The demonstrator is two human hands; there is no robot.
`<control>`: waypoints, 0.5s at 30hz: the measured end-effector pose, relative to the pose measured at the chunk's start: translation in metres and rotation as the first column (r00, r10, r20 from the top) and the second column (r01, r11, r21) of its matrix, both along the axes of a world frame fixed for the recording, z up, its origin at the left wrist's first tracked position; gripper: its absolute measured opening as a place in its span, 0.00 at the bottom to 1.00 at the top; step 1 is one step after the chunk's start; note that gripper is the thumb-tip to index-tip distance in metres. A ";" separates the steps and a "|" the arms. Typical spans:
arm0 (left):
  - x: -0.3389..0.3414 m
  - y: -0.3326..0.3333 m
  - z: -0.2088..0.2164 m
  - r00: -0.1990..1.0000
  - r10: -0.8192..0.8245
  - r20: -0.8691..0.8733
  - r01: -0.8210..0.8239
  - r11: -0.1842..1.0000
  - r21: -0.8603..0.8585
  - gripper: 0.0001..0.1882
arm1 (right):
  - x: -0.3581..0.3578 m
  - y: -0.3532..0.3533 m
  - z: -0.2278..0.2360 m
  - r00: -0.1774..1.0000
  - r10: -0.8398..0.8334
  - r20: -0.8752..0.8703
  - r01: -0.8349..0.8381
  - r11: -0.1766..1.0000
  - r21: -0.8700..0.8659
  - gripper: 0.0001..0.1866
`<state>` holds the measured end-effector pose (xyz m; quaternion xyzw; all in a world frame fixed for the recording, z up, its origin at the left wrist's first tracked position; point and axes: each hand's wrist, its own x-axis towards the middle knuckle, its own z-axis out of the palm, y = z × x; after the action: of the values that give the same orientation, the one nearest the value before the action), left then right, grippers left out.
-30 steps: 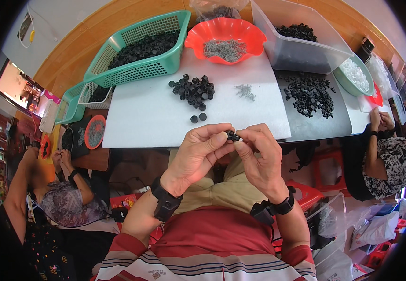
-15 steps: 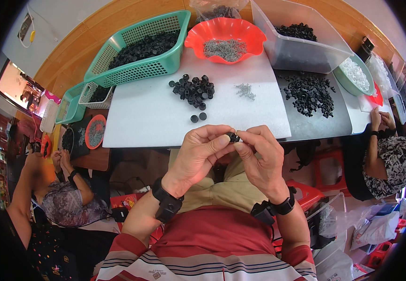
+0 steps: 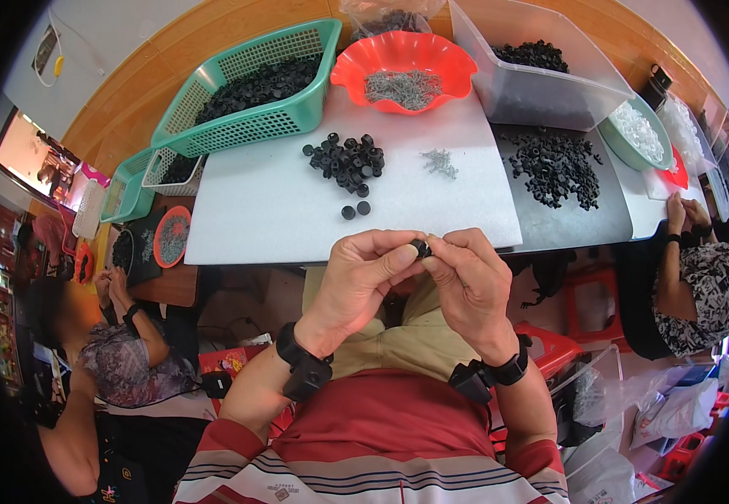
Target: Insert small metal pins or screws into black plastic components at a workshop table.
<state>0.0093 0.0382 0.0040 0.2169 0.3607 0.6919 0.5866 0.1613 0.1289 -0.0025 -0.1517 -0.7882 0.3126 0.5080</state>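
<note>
My left hand (image 3: 352, 281) pinches a small round black cap (image 3: 420, 248) between thumb and fingers, just off the table's near edge. The thumb and forefinger of my right hand (image 3: 473, 290) are closed at the cap's right side; whatever tiny piece they may hold is too small to make out. Beyond my hands, a heap of black caps (image 3: 347, 164) lies on the white sheet (image 3: 255, 206), with two single caps (image 3: 356, 210) nearer me. To the right of the heap is a little pile of metal screw-like pieces (image 3: 438, 163).
Along the back stand a green basket (image 3: 255, 130) of black parts, a red scalloped bowl (image 3: 404, 55) of metal pieces and a clear bin (image 3: 541, 97). Small black parts (image 3: 555, 168) cover a dark mat at right. Co-workers' hands (image 3: 114, 290) show at left, others (image 3: 685, 210) at right.
Both my hands have dropped very slightly toward me, still closed at the cap. At far left, a person in black has shifted their arm and body.
</note>
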 end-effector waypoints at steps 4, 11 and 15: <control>0.002 0.000 0.001 0.999 0.012 -0.044 -0.012 1.000 0.002 0.10 | 0.001 0.000 0.000 1.000 0.003 0.009 -0.003 1.000 0.020 0.13; 0.002 -0.001 -0.001 0.996 0.018 -0.082 -0.020 1.000 -0.015 0.10 | 0.002 0.001 -0.003 1.000 0.009 0.015 -0.010 0.999 0.038 0.13; 0.000 -0.002 -0.001 0.990 -0.001 -0.139 0.001 1.000 -0.003 0.10 | 0.003 0.001 -0.003 1.000 0.017 0.019 -0.017 1.000 0.021 0.12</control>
<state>0.0093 0.0361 0.0032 0.2637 0.4015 0.6744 0.5607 0.1640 0.1295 -0.0056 -0.1426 -0.7975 0.3073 0.4993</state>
